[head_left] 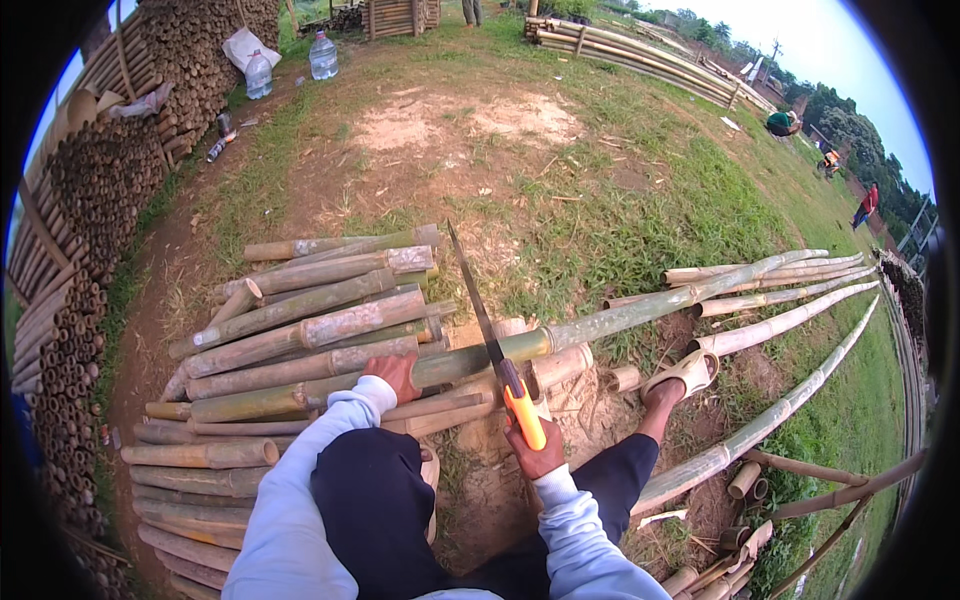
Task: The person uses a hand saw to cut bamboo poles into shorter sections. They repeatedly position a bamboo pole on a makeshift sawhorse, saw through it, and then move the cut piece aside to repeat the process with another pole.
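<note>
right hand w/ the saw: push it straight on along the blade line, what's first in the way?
Probably the long bamboo pole: the right hand points the saw up and away, blade already crossing it. Depth unclear.

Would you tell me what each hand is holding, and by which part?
The right hand grips a handsaw by its orange handle. The left hand presses on the long bamboo pole, beside the cut.

1 saw [497, 350], 2 water bottles [258, 74], 2 hands [395, 372], approx. 5 long bamboo poles [770, 327] (cut pcs too many to count)
</note>
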